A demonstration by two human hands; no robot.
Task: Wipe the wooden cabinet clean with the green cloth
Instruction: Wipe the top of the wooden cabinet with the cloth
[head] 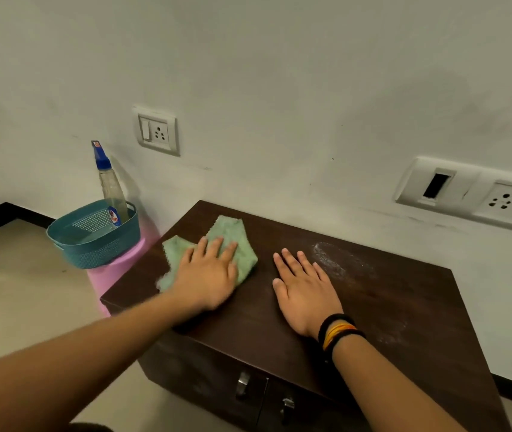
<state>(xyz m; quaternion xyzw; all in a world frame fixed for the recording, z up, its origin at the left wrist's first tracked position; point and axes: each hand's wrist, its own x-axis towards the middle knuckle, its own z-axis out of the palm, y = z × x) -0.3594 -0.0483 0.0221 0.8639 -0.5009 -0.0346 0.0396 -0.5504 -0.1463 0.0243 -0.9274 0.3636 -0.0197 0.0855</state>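
A low dark wooden cabinet [388, 300] stands against the white wall, with two metal door handles on its front. The green cloth [232, 235] lies crumpled on the left part of its top. My left hand [208, 272] presses flat on the cloth, fingers spread and pointing toward the wall. My right hand [304, 288] rests flat and empty on the bare top in the middle, with black and orange bands at the wrist. A whitish dusty smear [338, 260] marks the top to the right of my right hand.
A teal plastic basket [92, 241] sits on a pink stool [120, 269] left of the cabinet and holds a spray bottle [109, 185] with a blue nozzle. Wall sockets [158, 130] are above; a socket strip [472, 194] is at right.
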